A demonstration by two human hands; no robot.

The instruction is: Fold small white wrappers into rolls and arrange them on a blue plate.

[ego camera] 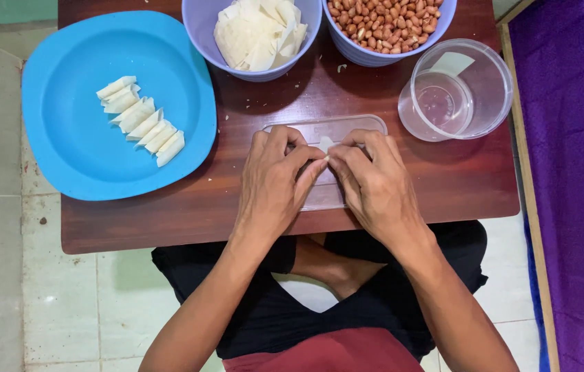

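Note:
My left hand (274,180) and my right hand (373,182) meet over a clear plastic lid (347,128) lying flat on the low wooden table (168,220). Together the fingertips pinch a small white pastry wrapper (325,145), folding it. Most of the wrapper is hidden under my fingers. A blue plate (71,138) at the left carries a row of several finished white rolled pieces (141,121).
At the table's far edge stand a lilac bowl of white wrapper sheets (257,31) and a lilac bowl of peanuts (385,24). A clear plastic tub (457,89) with a little water sits at the right. A purple cloth (574,172) lies to the right, tiled floor to the left.

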